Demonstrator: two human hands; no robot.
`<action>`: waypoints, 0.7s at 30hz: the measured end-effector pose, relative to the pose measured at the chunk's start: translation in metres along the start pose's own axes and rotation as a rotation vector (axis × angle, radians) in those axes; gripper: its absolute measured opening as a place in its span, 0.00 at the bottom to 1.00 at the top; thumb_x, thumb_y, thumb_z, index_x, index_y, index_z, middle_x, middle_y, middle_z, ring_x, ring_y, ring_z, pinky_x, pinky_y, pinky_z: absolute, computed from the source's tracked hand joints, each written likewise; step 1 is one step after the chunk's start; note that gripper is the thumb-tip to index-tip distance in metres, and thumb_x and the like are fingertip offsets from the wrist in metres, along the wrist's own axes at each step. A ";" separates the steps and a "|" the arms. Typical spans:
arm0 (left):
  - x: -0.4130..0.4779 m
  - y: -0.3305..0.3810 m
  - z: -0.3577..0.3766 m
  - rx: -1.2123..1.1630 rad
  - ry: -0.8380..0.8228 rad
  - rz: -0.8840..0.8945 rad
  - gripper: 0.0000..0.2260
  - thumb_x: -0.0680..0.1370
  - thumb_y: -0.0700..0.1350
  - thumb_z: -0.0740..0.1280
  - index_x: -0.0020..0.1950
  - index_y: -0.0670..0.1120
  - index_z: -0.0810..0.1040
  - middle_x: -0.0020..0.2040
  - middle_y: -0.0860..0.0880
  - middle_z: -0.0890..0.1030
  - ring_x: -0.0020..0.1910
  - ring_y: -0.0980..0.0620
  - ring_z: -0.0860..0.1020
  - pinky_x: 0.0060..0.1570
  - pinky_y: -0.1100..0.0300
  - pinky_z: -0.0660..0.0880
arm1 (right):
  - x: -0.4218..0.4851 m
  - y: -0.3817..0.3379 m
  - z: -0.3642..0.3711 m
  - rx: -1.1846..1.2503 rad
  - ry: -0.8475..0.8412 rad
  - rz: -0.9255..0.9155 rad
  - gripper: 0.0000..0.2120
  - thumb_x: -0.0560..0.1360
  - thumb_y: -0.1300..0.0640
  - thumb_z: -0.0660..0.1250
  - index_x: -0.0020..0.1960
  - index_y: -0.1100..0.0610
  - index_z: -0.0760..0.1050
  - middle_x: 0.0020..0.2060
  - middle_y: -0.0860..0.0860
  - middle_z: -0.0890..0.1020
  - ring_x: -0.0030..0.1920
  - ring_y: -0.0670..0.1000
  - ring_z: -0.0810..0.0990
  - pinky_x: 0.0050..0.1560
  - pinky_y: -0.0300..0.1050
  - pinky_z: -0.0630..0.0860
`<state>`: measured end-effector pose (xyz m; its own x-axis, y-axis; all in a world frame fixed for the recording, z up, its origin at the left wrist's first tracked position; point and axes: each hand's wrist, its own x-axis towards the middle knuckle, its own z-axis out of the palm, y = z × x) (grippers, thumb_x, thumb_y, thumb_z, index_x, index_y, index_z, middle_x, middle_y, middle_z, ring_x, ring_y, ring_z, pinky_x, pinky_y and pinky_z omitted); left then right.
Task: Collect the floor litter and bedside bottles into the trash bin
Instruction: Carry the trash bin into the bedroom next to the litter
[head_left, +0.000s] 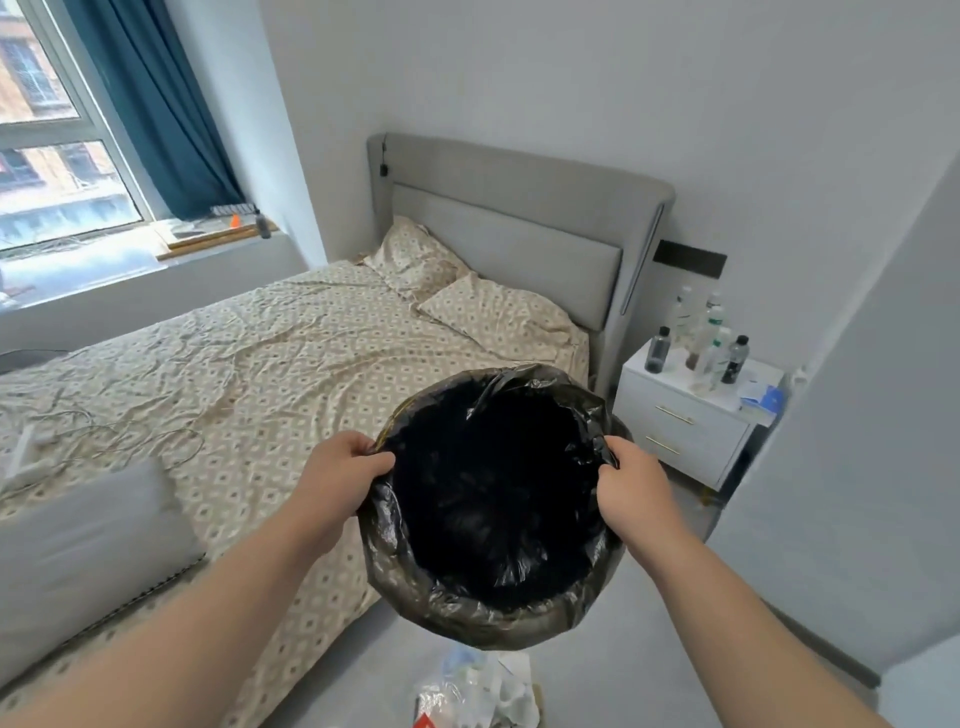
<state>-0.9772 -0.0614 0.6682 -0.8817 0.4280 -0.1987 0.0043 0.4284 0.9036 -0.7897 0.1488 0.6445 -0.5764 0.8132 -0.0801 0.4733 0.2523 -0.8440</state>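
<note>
Where left hand (337, 478) and right hand (631, 488) pinch, glossy liner (452, 613) crinkles.

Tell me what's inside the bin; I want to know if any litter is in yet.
Only the black liner shows inside the bin. Nothing else is visible in there, but the bottom is too dark to be sure.

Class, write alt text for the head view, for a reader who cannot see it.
A person's left grip and right grip pinch opposite rims of a round bin lined with a black plastic bag beside a patterned bed. Crumpled plastic and paper litter lies on the floor; clear and dark plastic bottles stand on a white bedside cabinet.
</note>
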 end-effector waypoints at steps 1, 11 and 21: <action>0.016 0.000 -0.002 0.009 -0.024 0.002 0.07 0.74 0.41 0.68 0.41 0.43 0.71 0.35 0.44 0.72 0.34 0.48 0.69 0.35 0.56 0.64 | 0.010 -0.001 0.009 0.005 0.011 0.009 0.17 0.75 0.67 0.53 0.49 0.53 0.77 0.41 0.55 0.81 0.38 0.57 0.78 0.37 0.50 0.74; 0.196 -0.038 0.006 0.098 -0.363 0.051 0.07 0.75 0.39 0.67 0.39 0.41 0.70 0.35 0.42 0.71 0.33 0.49 0.68 0.33 0.57 0.62 | 0.073 0.004 0.120 -0.006 0.287 0.304 0.18 0.76 0.66 0.52 0.55 0.51 0.75 0.40 0.52 0.79 0.34 0.52 0.74 0.33 0.44 0.69; 0.247 -0.124 0.091 0.120 -0.547 0.126 0.09 0.75 0.39 0.67 0.46 0.33 0.73 0.35 0.37 0.78 0.32 0.45 0.76 0.36 0.54 0.69 | 0.068 0.095 0.156 -0.084 0.436 0.448 0.19 0.78 0.66 0.52 0.60 0.52 0.75 0.42 0.46 0.78 0.40 0.49 0.75 0.35 0.39 0.68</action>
<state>-1.1527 0.0638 0.4720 -0.4987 0.8175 -0.2882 0.1751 0.4206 0.8902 -0.8876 0.1460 0.4756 0.0057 0.9840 -0.1780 0.6665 -0.1364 -0.7329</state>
